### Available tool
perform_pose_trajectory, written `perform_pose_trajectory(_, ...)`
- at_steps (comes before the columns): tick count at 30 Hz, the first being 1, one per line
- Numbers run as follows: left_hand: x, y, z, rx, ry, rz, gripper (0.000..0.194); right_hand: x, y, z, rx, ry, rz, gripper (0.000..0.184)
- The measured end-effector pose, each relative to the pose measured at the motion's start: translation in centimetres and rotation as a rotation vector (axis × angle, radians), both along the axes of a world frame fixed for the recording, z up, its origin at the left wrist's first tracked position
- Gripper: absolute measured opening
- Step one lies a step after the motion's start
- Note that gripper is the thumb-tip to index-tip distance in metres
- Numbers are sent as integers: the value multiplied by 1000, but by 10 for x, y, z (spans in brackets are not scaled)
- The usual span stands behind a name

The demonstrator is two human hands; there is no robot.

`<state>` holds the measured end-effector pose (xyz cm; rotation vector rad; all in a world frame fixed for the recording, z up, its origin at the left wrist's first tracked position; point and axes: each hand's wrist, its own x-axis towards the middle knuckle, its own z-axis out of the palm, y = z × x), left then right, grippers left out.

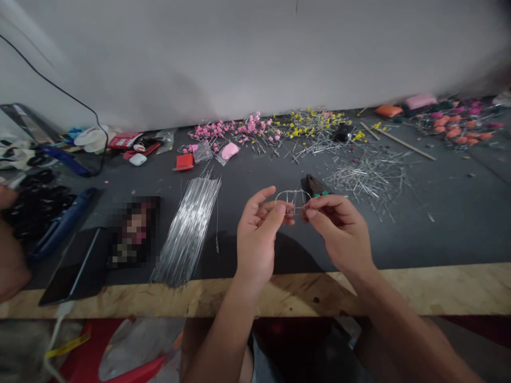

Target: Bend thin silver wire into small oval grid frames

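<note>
Between my two hands is a small bent wire frame [294, 192] of thin silvery wire, with an arched top and a few cross wires. My left hand [257, 234] pinches its left side between thumb and fingers. On the right side, my right hand [341, 229] grips it with the thumb and forefinger. Just behind the frame lie pliers [315, 185] with dark jaws and green on the handles, partly hidden by my right hand. A bundle of straight wires [187, 229] lies to the left of my left hand, with one twisted wire [217, 242] beside it.
Pink-tipped wires [247, 127], yellow-tipped wires [315, 123] and loose wire pieces [367, 173] lie toward the wall. Orange clay-like heads [455, 130] sit far right. Phones [75, 266] and a blue tool [64, 221] lie left. Another person's arm [11, 250] shows at the left edge.
</note>
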<state>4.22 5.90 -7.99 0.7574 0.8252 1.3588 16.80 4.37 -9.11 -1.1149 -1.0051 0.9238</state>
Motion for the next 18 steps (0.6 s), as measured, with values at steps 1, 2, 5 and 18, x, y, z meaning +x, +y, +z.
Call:
perform_pose_trajectory(1,0,0,0,-9,8,0,24,-1,0,0,6,13,-1,10)
perform_pose_trajectory(2,-1,0,0,-17,17,3,20,-1,0,1,7,30,7,11)
perform_pose_trajectory(5,-2,0,1,-11,37,13,13,-1,0,3,-23,77,54,11)
perform_pose_trajectory(18,-7,1,1,84,74,12,10,-1,-1,3,-70,90,124,5)
